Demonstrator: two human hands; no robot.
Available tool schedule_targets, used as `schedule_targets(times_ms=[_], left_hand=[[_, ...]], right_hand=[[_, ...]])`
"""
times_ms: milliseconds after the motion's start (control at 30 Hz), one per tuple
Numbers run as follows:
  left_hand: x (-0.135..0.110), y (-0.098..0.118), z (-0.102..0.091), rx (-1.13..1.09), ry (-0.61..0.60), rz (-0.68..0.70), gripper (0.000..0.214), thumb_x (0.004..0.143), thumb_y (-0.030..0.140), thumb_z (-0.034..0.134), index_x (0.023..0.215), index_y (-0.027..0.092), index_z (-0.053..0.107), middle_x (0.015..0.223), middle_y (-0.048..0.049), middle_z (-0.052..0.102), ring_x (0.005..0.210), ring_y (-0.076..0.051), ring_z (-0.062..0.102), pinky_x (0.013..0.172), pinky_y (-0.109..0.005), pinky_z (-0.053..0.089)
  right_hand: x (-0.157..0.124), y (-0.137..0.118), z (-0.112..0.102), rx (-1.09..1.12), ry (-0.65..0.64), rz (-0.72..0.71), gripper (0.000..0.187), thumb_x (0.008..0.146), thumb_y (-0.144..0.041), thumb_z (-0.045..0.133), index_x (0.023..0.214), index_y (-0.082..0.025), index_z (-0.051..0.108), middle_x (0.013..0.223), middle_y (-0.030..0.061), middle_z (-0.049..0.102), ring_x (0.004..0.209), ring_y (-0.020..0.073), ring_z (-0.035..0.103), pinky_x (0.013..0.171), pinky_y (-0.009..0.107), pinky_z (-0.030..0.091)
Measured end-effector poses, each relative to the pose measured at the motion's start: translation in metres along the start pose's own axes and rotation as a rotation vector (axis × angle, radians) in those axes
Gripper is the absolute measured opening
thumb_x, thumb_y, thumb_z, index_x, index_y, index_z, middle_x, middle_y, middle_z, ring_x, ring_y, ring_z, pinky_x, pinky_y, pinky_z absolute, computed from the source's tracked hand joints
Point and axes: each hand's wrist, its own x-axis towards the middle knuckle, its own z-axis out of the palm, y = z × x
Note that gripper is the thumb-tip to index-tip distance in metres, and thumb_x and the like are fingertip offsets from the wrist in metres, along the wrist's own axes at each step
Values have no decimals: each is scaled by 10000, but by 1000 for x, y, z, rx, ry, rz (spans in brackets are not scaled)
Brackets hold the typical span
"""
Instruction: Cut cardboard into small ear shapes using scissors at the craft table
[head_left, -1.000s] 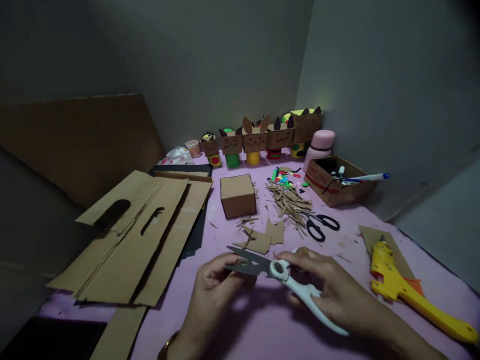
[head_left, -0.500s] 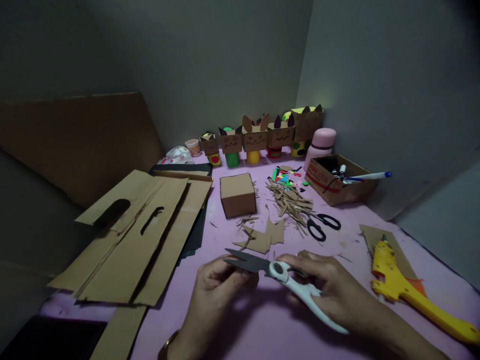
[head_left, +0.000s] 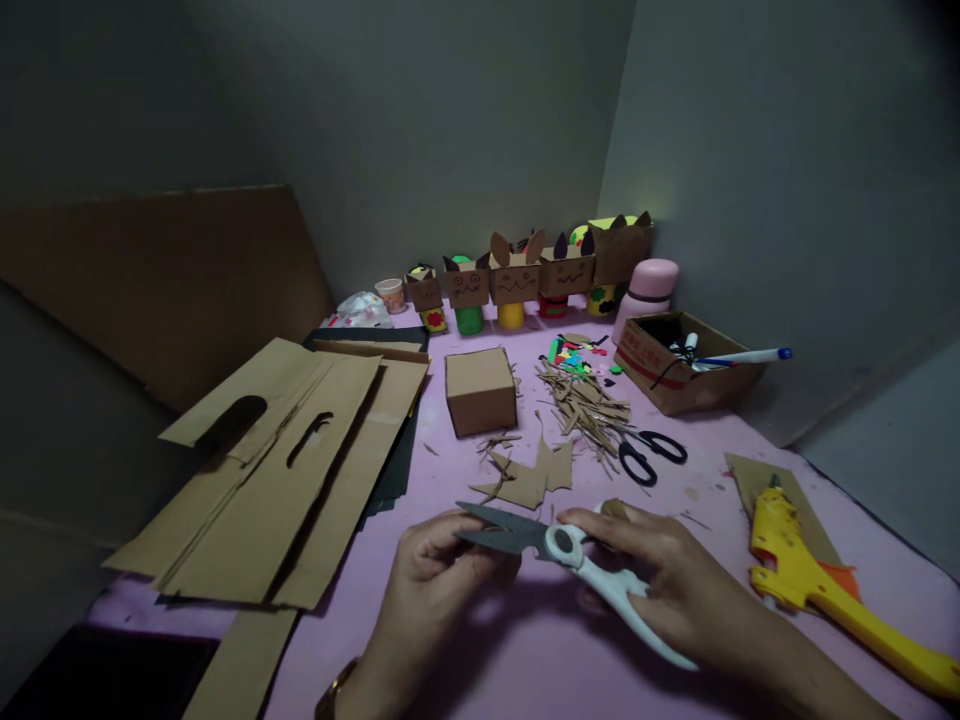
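Note:
My right hand (head_left: pixel 667 570) is wrapped around the white handles of a pair of scissors (head_left: pixel 615 590), whose dark blades point left and stand slightly apart. Just beyond the blade tips, my left hand (head_left: pixel 442 575) pinches a small piece of cardboard (head_left: pixel 511 568), mostly hidden behind the fingers and blades. Ahead of both hands lie jagged cardboard offcuts (head_left: pixel 529 482). Behind those sits a closed cardboard box (head_left: pixel 481 392).
Large cardboard sheets (head_left: pixel 255 500) cover the left side. Thin cardboard strips (head_left: pixel 589 405), black-handled scissors (head_left: pixel 637 463) and a yellow glue gun (head_left: pixel 795 560) lie to the right. Cardboard animal figures (head_left: pixel 516 278), a pink bottle (head_left: pixel 651 290) and an open box (head_left: pixel 675 390) stand farther back.
The scissor blades have parted a little more around the left fingertips. Both hands stay in nearly the same place, while the whole scene has shifted slightly right in view.

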Motion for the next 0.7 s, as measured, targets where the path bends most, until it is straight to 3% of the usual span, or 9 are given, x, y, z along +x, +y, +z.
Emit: schedule_targets(times_ms=[233, 367, 500, 700], left_hand=[[-1, -3, 0, 33, 5, -11, 158, 783, 198, 630, 647, 175, 705, 604, -8, 640, 587, -135, 565, 576, -222, 453], [0, -6, -2, 12, 5, -27, 174, 782, 236, 646, 630, 165, 693, 596, -10, 620, 586, -133, 545, 568, -221, 439], [1, -6, -4, -34, 0, -10, 185, 802, 237, 626, 639, 168, 679, 607, -4, 617, 603, -132, 549, 598, -222, 442], [1, -1, -5, -54, -14, 16, 199, 811, 247, 612, 645, 159, 676, 627, -12, 625, 620, -142, 563, 612, -227, 449]], right_hand=[[0, -6, -3, -50, 58, -26, 426, 769, -138, 604, 1175, -262, 635, 693, -2, 581, 616, 149, 529, 573, 272, 417], [3, -9, -2, 72, 6, -7, 313, 794, -180, 613, 1097, -231, 676, 675, -5, 617, 599, 137, 526, 561, 256, 414], [6, -7, 5, 229, -22, 4, 421, 748, -169, 668, 1158, -259, 639, 795, -4, 645, 685, 143, 547, 618, 258, 433], [6, -7, 2, 180, -46, 43, 459, 743, -173, 668, 1194, -246, 624, 834, 28, 651, 733, 168, 558, 668, 296, 441]])
